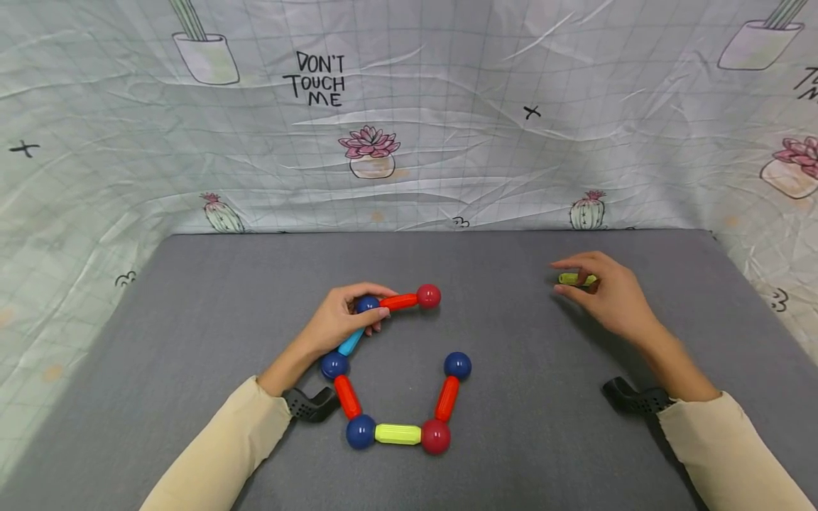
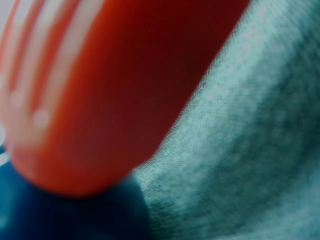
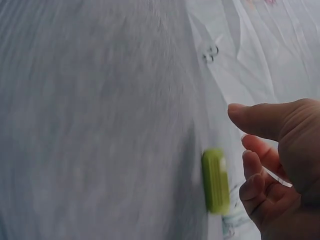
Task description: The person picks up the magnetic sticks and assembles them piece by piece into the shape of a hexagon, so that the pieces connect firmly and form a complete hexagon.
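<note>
On the grey mat an open ring of magnetic rods and balls is laid out. My left hand (image 1: 335, 318) grips the blue ball (image 1: 367, 305) at its upper left. From that ball a red rod (image 1: 399, 302) leads to a red ball (image 1: 429, 296), and a light-blue rod (image 1: 351, 342) runs down to another blue ball (image 1: 335, 365). A red rod (image 2: 125, 95) on a blue ball (image 2: 75, 215) fills the left wrist view closely. My right hand (image 1: 615, 294) is spread beside a yellow-green rod (image 3: 216, 181), thumb and fingers apart from it in the right wrist view.
The ring's lower part has a red rod (image 1: 348, 397), a blue ball (image 1: 361, 432), a yellow-green rod (image 1: 397, 433), a red ball (image 1: 436, 436), a red rod (image 1: 447, 399) and a blue ball (image 1: 457, 365). A patterned cloth (image 1: 447, 177) hangs behind the grey mat (image 1: 524, 454).
</note>
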`<state>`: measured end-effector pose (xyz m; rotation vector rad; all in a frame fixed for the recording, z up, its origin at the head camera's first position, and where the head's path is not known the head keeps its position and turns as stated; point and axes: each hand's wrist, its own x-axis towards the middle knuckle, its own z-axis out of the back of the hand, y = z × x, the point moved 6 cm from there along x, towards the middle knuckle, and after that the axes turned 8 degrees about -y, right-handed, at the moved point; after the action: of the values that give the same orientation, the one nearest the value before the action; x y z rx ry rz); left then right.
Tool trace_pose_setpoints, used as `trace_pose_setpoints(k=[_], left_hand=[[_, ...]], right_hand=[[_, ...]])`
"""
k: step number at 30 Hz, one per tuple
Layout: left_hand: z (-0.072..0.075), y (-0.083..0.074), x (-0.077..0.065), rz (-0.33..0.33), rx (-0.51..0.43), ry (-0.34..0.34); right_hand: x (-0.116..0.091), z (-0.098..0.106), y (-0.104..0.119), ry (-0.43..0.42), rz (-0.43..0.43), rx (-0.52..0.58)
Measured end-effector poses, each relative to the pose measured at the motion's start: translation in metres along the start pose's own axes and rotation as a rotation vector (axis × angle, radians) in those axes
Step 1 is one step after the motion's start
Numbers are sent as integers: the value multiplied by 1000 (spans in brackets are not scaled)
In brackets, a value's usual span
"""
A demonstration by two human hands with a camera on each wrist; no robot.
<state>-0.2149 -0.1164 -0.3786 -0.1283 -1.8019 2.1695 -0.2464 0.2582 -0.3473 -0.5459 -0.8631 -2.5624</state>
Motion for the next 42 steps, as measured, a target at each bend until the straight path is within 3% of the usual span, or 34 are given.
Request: trace_pose_setpoints(k=[4, 13, 20, 28, 42], left_hand=[[1, 11, 2, -13, -21, 3], [2, 11, 2, -58, -28, 8], [1, 10, 2, -48, -40, 15], [-2, -16, -3, -57, -34, 17], [-2, -16, -4, -51, -37, 19]], right_hand=[[-5, 5, -17, 8, -53, -14], [-8, 13, -35, 48, -89, -53], [-10, 12, -37, 45, -67, -55], [-10, 8, -35, 18, -33, -87], [-8, 3, -26, 16, -62, -86]])
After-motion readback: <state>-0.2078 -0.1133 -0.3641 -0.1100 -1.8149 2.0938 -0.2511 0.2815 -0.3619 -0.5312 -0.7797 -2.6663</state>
